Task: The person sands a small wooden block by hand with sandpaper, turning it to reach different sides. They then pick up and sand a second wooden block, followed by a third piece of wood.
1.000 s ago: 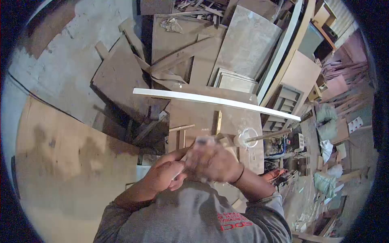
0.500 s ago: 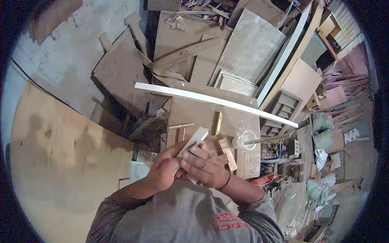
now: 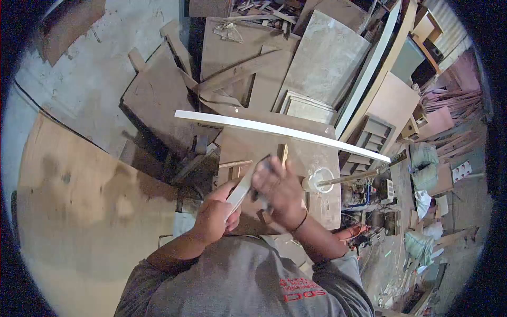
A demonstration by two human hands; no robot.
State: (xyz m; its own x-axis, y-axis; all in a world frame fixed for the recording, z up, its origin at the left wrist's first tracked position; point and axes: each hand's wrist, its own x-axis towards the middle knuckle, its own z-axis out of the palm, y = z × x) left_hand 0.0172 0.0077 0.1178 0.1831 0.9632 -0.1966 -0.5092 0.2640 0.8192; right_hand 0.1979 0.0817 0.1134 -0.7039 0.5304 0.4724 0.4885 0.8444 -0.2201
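Observation:
My left hand (image 3: 211, 215) is closed around the lower end of a short white wooden strip (image 3: 240, 193), which slants up and away from me. My right hand (image 3: 285, 198), blurred by motion, is at the strip's upper end. Under its fingers shows a dark thin sheet that looks like sandpaper (image 3: 266, 158). Beyond both hands is a brown worktable (image 3: 243, 142). A small wooden block (image 3: 285, 151) stands out just past my right fingertips. Another block is mostly hidden behind that hand.
A long white strip (image 3: 280, 129) lies across the table and overhangs both sides. At the right stands a white tub (image 3: 323, 173) with a stick in it. Leaning boards (image 3: 330, 58) crowd the back, and a large plywood sheet (image 3: 79, 201) is at left.
My right hand has slid up and outward along the strip, and its fingers are more spread. More of the strip is bare near my left hand, which holds its place.

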